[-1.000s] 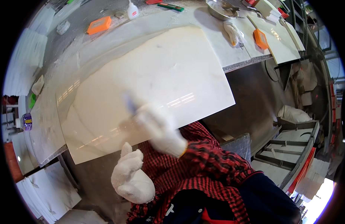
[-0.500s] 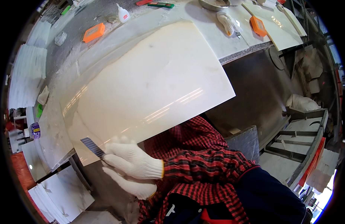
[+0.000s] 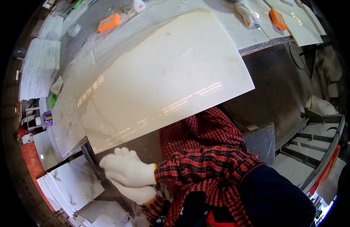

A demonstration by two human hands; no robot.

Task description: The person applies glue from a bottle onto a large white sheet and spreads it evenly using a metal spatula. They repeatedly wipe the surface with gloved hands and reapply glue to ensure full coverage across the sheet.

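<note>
A large glossy cream-white stone slab (image 3: 167,75) lies on the workbench (image 3: 65,130), its near edge overhanging toward me. Just off its near left corner, my two hands are close together in white knitted gloves. My right hand (image 3: 132,169) lies over my left hand (image 3: 134,192). Its fingers look bent and are partly smeared by motion; what they hold, if anything, is hidden. Most of my left hand's fingers are covered by the right. The dark striped strip seen earlier at the fingertips does not show now.
Orange blocks (image 3: 108,23) (image 3: 278,19), a white squeeze bottle (image 3: 139,5) and a white glove (image 3: 246,14) lie on the bench beyond the slab. Stacked white slabs (image 3: 39,68) stand at left, more panels (image 3: 74,181) lower left. A metal frame (image 3: 309,143) stands at right.
My hands have moved away from the slab's near left corner, off its surface. The dark striped strip has gone out of sight. The whole view has shifted, with the bench sitting higher and further right.
</note>
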